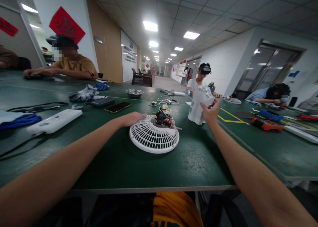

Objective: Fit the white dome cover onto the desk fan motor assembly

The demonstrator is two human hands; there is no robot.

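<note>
A round white fan grille (149,140) lies on the green table in front of me, with a dark motor and wiring (164,118) exposed at its hub. My left hand (132,118) rests against the grille's far left edge, fingers stretched out. To the right, my right hand (210,110) grips a white plastic housing (197,104) with slotted vents, which stands upright close to the tabletop. Whether its lower edge touches the table I cannot tell. The housing and the grille are apart.
Left of me are a white power bank (58,121), a phone (118,107) and a dark grey box (102,101). A metal bowl (134,93) and white cables (162,101) sit farther back. An orange-black tool (267,124) lies right. Other people sit around the tables.
</note>
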